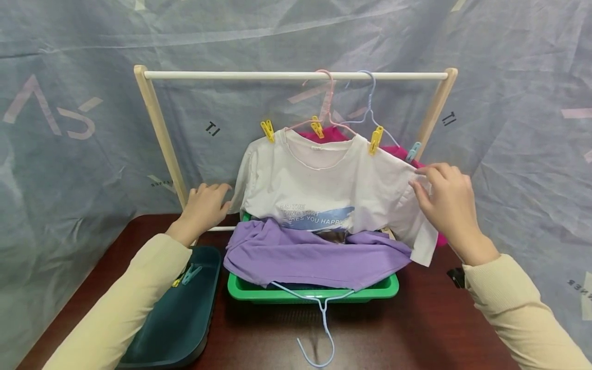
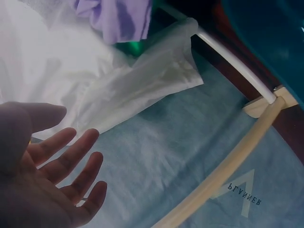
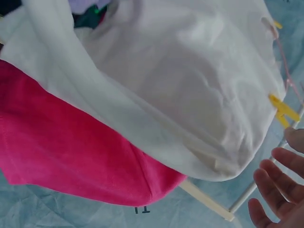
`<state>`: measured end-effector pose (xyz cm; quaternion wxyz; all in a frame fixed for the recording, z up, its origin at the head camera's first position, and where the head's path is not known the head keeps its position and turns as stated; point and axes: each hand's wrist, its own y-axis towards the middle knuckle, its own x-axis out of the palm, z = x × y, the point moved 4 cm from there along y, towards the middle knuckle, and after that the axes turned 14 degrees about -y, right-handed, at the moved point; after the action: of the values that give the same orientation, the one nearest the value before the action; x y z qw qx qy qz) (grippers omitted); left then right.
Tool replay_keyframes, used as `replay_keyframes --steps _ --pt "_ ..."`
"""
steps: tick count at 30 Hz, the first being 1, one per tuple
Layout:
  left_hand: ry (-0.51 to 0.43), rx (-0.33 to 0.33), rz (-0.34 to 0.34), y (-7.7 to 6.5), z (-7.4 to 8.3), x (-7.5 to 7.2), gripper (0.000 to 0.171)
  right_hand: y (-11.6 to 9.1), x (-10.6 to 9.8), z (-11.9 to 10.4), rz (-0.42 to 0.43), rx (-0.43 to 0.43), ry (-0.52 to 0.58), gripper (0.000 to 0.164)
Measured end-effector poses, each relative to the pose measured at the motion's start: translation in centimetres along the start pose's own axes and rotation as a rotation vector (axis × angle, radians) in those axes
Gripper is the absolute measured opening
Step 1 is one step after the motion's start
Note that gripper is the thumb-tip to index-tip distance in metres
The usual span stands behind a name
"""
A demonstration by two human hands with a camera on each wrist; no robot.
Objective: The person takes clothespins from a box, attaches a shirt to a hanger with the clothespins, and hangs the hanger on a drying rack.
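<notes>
A T-shirt hangs on the rack, before another garment. Nearer, on the tabletop, a basket bears a cloth; left of it, a tray holds clothespins.

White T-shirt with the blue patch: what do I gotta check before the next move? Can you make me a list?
1. Pink wire hanger hooked over the white rail: ok.
2. Yellow plastic clips on both shoulders of the white cloth T-shirt: ok.
3. Middle yellow clip gripping the T-shirt: cannot tell.
4. Left hand and right hand free: ok, neither grips anything.
5. T-shirt smooth: not ok, the sleeves are creased.
6. Purple cloth garment on the rail: not ok, it's draped over the green plastic basket.
</notes>
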<state>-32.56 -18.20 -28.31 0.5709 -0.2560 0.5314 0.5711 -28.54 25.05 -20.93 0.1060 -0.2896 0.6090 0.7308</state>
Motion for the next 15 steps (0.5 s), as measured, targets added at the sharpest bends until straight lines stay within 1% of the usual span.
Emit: replay_keyframes --steps 4,7,10,15 --pt "0.002 0.026 0.004 -1.8 -0.2 -0.3 0.035 -1.5 -0.1 -0.9 0.005 -0.102 0.013 0.019" --pt "0.000 0.024 -0.002 -3.1 -0.5 -0.5 0.036 -2.8 0.2 -1.4 -0.015 -0.158 0.033 0.020" --pt "0.004 0.020 0.002 -4.2 -0.9 -0.5 0.035 -4.3 0.8 -1.6 -0.060 -0.183 0.044 0.021" --pt "0.010 0.010 0.009 -6.1 -1.7 -0.3 0.033 -6.8 1.6 -1.6 -0.151 -0.194 0.052 0.028"
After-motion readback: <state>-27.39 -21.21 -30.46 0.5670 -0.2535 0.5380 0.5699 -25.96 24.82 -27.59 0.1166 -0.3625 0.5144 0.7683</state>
